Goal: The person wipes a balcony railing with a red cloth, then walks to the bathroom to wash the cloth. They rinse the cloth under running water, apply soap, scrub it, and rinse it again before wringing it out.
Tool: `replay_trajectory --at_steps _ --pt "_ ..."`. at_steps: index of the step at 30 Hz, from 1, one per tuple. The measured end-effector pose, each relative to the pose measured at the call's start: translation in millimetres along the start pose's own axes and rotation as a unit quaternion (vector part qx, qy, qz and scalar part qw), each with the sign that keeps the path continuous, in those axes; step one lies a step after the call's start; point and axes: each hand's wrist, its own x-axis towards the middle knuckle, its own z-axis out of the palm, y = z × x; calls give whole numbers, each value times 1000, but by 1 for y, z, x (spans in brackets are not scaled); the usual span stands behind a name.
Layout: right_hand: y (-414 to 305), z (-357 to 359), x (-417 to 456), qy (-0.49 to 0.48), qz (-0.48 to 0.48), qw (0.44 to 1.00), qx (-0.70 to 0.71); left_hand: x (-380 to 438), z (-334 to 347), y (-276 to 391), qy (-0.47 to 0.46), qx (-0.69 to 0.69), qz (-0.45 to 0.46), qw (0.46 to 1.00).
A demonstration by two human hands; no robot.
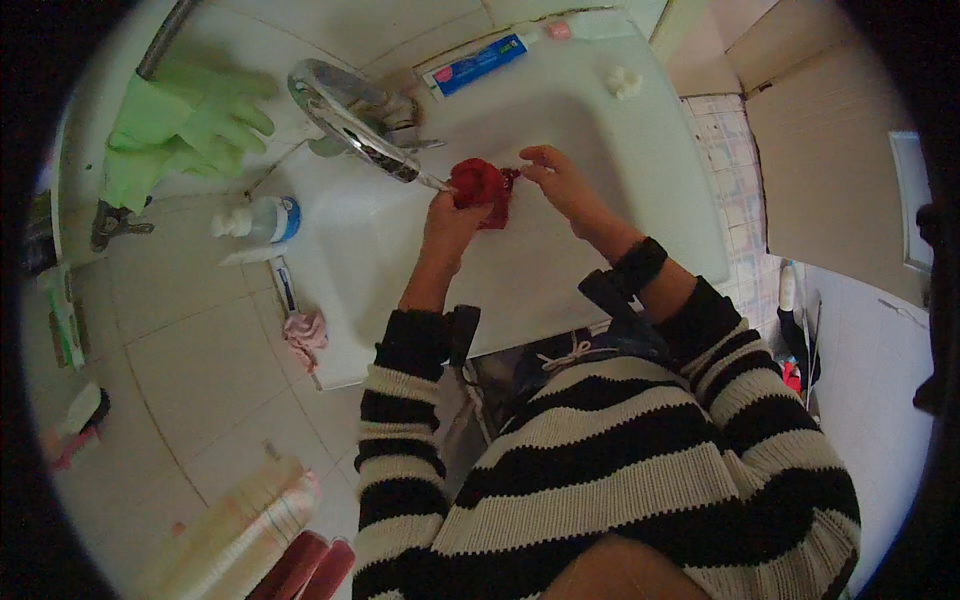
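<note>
A red cloth item [480, 186], bunched and wet-looking, is in my left hand [448, 229] over the white washbasin [390, 300]. Water runs onto it from the curved chrome faucet [352, 139], whose spout ends just above my left hand. My right hand [559, 184] is at the cloth's right side, its fingertips beside a dark red end of the fabric. Whether those fingers pinch that end is too small to tell.
A toothpaste box [480, 66] and a pale flower-shaped piece [624, 83] lie on the basin rim. Left of the basin are a pump bottle [259, 220], green rubber gloves [184, 124] and a pink cloth [306, 337]. A wooden door [832, 165] stands at right.
</note>
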Motion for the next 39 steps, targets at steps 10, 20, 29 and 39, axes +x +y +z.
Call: replay_trajectory --at_steps 10,20,29,39 --pt "76 27 4 -155 -87 974 140 -54 8 34 -39 -217 -26 975" --pt "23 40 -9 -108 223 751 612 -18 25 -23 -96 -431 -38 897" --pt "17 31 -14 -210 206 841 455 19 18 -10 -44 -431 24 901" --pt "20 44 -22 -139 -125 976 -111 23 28 0 113 -88 -20 990"
